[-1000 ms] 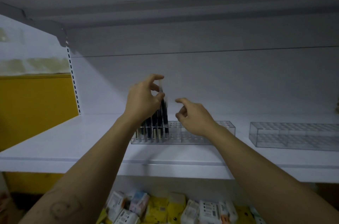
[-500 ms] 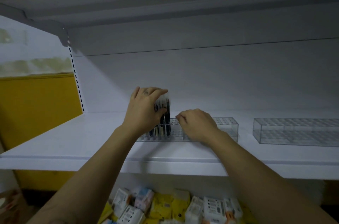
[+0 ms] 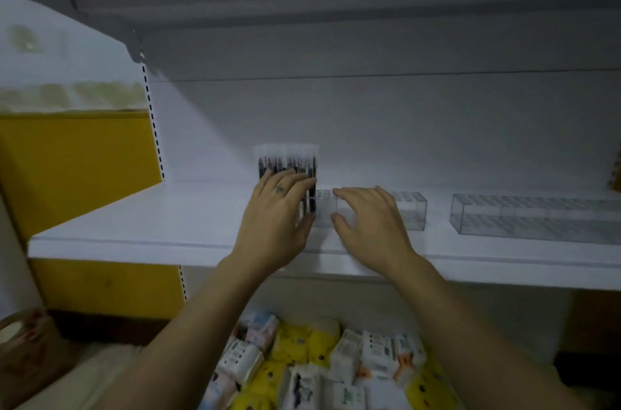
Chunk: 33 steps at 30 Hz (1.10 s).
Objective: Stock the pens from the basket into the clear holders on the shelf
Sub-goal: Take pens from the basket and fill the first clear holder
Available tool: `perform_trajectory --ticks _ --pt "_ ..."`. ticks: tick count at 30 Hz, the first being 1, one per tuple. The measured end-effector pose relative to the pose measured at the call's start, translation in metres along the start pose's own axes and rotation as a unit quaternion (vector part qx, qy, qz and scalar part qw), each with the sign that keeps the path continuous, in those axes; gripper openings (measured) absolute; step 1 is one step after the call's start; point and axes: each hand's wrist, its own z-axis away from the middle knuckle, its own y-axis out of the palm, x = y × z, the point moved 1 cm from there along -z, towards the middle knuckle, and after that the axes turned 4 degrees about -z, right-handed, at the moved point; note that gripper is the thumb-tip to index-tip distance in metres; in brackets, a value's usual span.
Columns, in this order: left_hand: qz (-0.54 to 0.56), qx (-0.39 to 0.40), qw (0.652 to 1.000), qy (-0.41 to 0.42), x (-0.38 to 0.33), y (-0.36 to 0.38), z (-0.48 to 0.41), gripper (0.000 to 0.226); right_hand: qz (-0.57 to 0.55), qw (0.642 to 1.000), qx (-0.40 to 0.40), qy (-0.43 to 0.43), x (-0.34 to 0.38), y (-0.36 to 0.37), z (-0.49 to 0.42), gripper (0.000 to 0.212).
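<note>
Several black pens with clear caps (image 3: 287,161) stand upright in the left end of a clear slotted holder (image 3: 411,209) on the white shelf (image 3: 134,225). My left hand (image 3: 277,225) lies with straight fingers against the front of the pens, thumb by the holder's front. My right hand (image 3: 373,225) rests with spread fingers over the holder's middle, holding nothing. A second clear holder (image 3: 534,218) stands to the right with no pens in it. The basket is out of view.
The shelf above hangs low over the work area. Below the shelf lies a pile of white and yellow packets (image 3: 322,362). A yellow panel (image 3: 77,154) and a slotted upright (image 3: 153,120) bound the shelf's left end. A roll of tape (image 3: 23,332) sits at lower left.
My left hand has let go of the pen it was lowering and dropped in front of the pens. My right hand has flattened onto the holder. The view has tilted downward.
</note>
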Motion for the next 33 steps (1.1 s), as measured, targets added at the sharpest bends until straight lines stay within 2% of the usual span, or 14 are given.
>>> perform_trajectory --ticks 5,10,15,19,25,30,33 --pt "0.035 -0.003 0.999 -0.020 -0.023 -0.003 0.057 0.045 -0.031 0.999 -0.005 0.031 0.008 -0.010 0.057 0.049" --pt "0.073 0.045 0.993 -0.076 -0.047 -0.001 0.123 0.042 -0.048 0.997 -0.028 0.060 0.015 -0.017 0.121 0.038" --pt "0.102 0.133 0.981 -0.098 -0.068 0.019 0.177 0.045 -0.055 0.992 0.053 0.096 0.015 0.002 0.177 0.038" --pt "0.125 0.201 0.966 -0.105 -0.086 0.043 0.216 0.047 -0.041 0.976 0.151 0.152 -0.003 0.029 0.221 0.046" --pt "0.129 0.354 0.917 -0.130 -0.114 0.094 0.274 0.055 -0.027 0.917 0.309 0.251 -0.045 0.080 0.301 0.056" --pt "0.145 0.474 0.852 -0.168 -0.134 0.137 0.324 0.063 -0.046 0.856 0.401 0.324 -0.068 0.105 0.367 0.059" --pt "0.186 0.520 0.805 -0.216 -0.143 0.155 0.357 0.057 -0.058 0.826 0.431 0.357 -0.077 0.115 0.392 0.052"
